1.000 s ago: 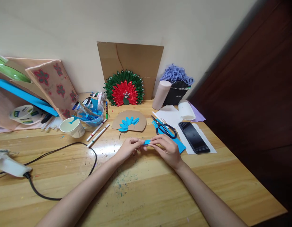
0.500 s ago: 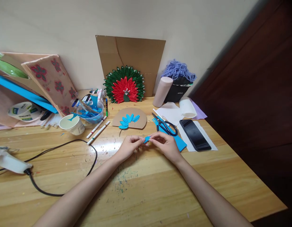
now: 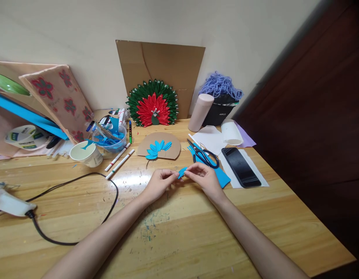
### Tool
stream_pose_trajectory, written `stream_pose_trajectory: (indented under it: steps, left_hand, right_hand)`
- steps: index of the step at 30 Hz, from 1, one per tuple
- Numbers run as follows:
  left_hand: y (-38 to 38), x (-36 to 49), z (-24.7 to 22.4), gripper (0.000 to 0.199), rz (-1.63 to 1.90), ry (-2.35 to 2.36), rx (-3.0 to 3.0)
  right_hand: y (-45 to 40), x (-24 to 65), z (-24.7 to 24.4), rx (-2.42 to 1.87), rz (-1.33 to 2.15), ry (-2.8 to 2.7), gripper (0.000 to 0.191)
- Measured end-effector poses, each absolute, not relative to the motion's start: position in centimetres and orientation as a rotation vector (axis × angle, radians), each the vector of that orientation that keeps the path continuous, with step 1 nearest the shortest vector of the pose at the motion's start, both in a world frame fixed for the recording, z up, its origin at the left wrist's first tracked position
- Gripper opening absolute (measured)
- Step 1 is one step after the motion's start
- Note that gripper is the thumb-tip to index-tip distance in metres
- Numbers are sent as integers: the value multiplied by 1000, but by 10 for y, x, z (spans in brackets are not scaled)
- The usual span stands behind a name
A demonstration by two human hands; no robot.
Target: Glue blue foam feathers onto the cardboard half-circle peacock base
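Note:
A small blue paper petal (image 3: 182, 172) is held between my two hands, above the wooden table. My left hand (image 3: 160, 184) pinches its left end between thumb and fingers. At the other end, my right hand (image 3: 204, 178) pinches it too. Just beyond lies a rounded piece of cardboard (image 3: 172, 153) with several folded blue petals (image 3: 158, 147) fanned out on it. Black-handled scissors (image 3: 205, 155) rest on blue paper (image 3: 222, 178) to the right of my right hand.
A phone (image 3: 240, 166) lies on white paper at right. Two white markers (image 3: 120, 163), a paper cup (image 3: 86, 155) and a plastic tub (image 3: 111, 143) of blue scraps are at left. The glue gun (image 3: 12, 201) trails a black cord. Behind stands a red-green peacock craft (image 3: 152, 106).
My fingertips have drawn slightly apart, and more of the blue petal shows between them. The view has shifted a little; the things on the table stay in place.

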State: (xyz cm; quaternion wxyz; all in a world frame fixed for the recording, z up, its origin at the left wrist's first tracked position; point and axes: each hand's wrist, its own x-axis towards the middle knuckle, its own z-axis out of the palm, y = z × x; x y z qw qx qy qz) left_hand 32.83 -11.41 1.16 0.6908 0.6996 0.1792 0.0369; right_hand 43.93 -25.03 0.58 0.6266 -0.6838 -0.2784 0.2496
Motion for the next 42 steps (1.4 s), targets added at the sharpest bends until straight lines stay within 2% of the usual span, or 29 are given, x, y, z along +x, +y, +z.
stream_pose_trajectory:
  steps: [19, 27, 42]
  left_hand:
    - [-121, 326, 10, 35, 118, 360, 1691]
    - [-120, 327, 8, 34, 111, 331, 1662]
    - [-122, 328, 12, 25, 157, 280, 1727]
  right_hand:
    - [-251, 435, 9, -1604, 564, -722, 21]
    - [-253, 438, 12, -1550, 731, -710, 21]
    - [-253, 436, 10, -1611, 625, -751, 19]
